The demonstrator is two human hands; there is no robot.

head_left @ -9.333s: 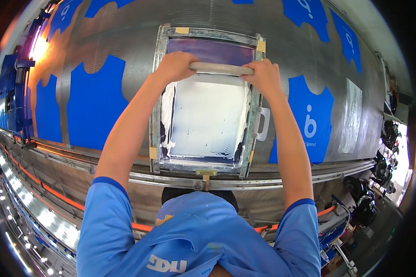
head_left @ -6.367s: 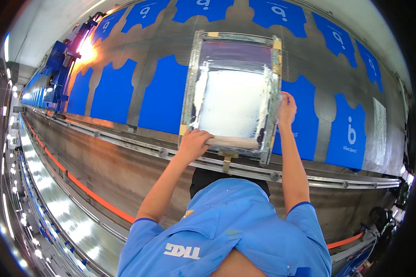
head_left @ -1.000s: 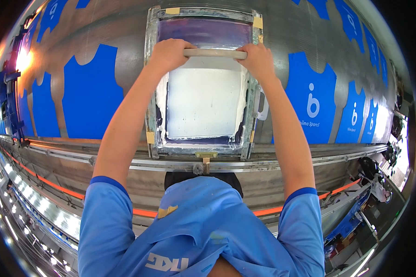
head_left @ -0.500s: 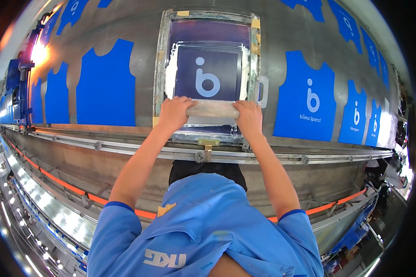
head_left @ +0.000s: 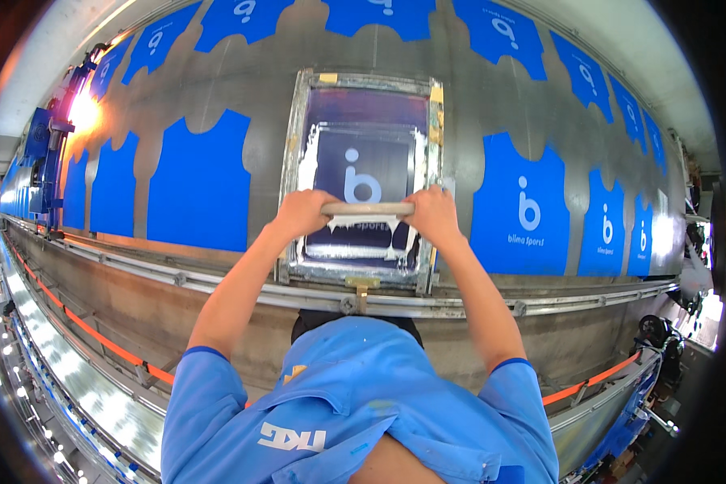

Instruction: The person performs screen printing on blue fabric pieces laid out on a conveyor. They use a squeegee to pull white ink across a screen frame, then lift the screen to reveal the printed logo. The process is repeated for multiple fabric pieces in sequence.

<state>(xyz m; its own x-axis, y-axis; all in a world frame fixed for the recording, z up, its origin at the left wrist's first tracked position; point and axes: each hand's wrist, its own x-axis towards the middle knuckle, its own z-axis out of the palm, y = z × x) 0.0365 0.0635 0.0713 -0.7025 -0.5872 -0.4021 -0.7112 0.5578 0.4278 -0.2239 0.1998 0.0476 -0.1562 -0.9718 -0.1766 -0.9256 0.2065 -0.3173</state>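
My left hand [head_left: 302, 213] and my right hand [head_left: 433, 214] are closed round the two ends of a pale squeegee [head_left: 369, 209]. It lies crosswise over a screen-printing frame [head_left: 294, 153], just below the large light emblem in the dark mesh. White ink lines the stencil's sides and shows in a patch below the squeegee. Small light lettering is partly visible there. To the left of the frame lies a plain blue vest-shaped fabric panel [head_left: 199, 185]. On the right, another blue panel [head_left: 520, 214] bears a white emblem and lettering.
More blue panels line both sides of the long grey table [head_left: 266, 105]. A metal rail [head_left: 427, 307] with a clamp runs along its near edge. Blue machinery [head_left: 44, 157] with a bright orange glow stands at the left. An orange strip [head_left: 81, 323] runs behind me.
The squeegee has moved slightly away from me across the mesh and now shows a narrower edge, uncovering lettering below it. My view has shifted, showing more of the table's far side.
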